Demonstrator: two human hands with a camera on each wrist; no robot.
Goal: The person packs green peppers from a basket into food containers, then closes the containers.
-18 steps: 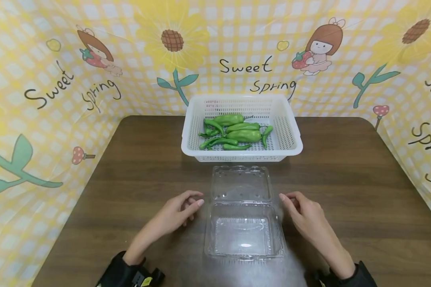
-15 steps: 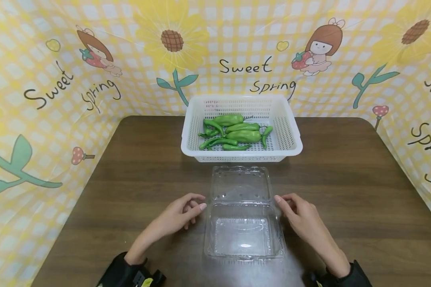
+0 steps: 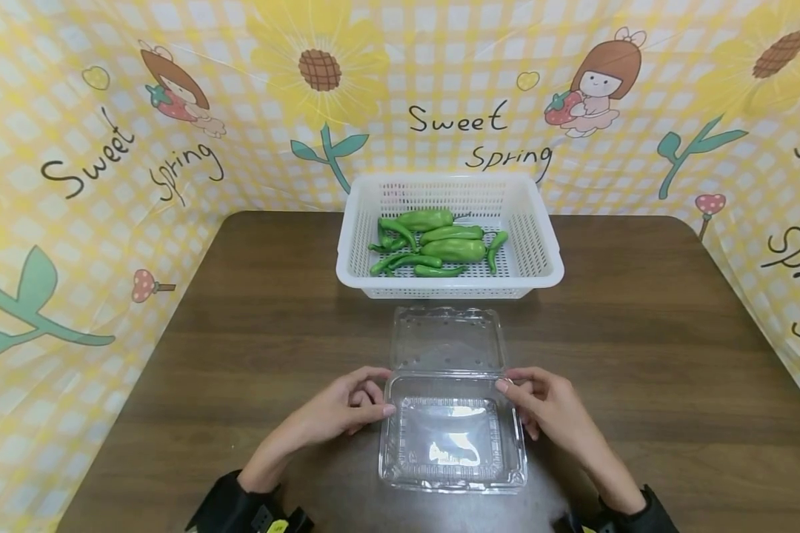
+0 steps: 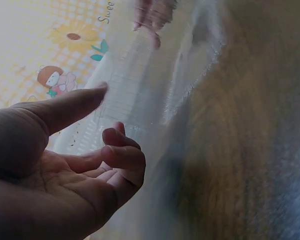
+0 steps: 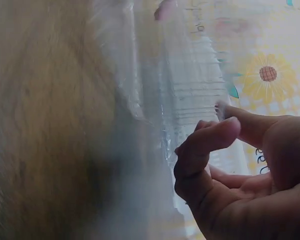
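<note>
A clear plastic clamshell container (image 3: pixel 450 481) lies on the table with its lid (image 3: pixel 448 340) folded back toward the basket. My left hand (image 3: pixel 347 403) pinches the left rim of its base near the hinge. At the opposite rim my right hand (image 3: pixel 550 407) pinches too, thumb on the edge. In the left wrist view the thumb (image 4: pixel 75 107) meets the clear plastic (image 4: pixel 135 95), with the other fingers curled beneath. The right wrist view shows the right hand (image 5: pixel 230 175) at the other side of the plastic. Nothing lies inside the container.
Behind the container stands a white perforated basket (image 3: pixel 450 283) with several green peppers (image 3: pixel 453 250) of different sizes. A yellow checked cloth (image 3: pixel 440 59) hangs around the back and sides of the brown wooden table (image 3: pixel 273 296).
Both hands have moved inward from beside the container and taken hold of its base rims. The base has shifted its angle slightly, with its front edge lower in the head view.
</note>
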